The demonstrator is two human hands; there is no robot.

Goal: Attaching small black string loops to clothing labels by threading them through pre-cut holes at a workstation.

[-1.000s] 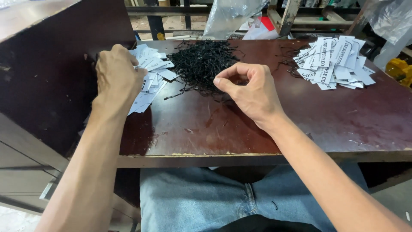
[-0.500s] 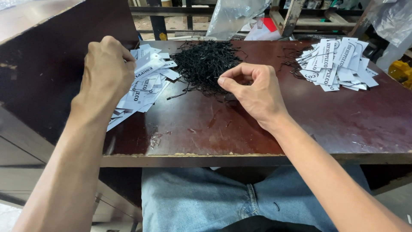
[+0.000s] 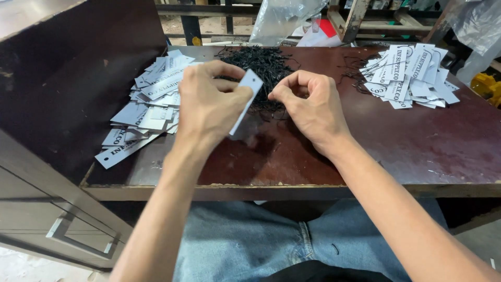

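My left hand (image 3: pixel 211 104) holds a white paper tag (image 3: pixel 247 99) upright on edge above the dark red table (image 3: pixel 428 151). My right hand (image 3: pixel 310 107) is just right of it, thumb and forefinger pinched together near the tag's top; a thin black string may be between them, but I cannot make it out. Behind both hands lies a heap of black strings (image 3: pixel 261 65). A pile of loose white tags (image 3: pixel 148 107) sits to the left of my left hand.
A second pile of white tags with strings (image 3: pixel 409 75) lies at the table's right. A dark board (image 3: pixel 73 78) slopes up on the left above a grey drawer front (image 3: pixel 68 230). Plastic bags (image 3: pixel 284 18) and wooden frames stand behind the table. My jeans show below the table edge.
My left hand has lifted off the left pile with one white tag and moved right, toward my right hand. The right hand has kept its pinch and barely moved.
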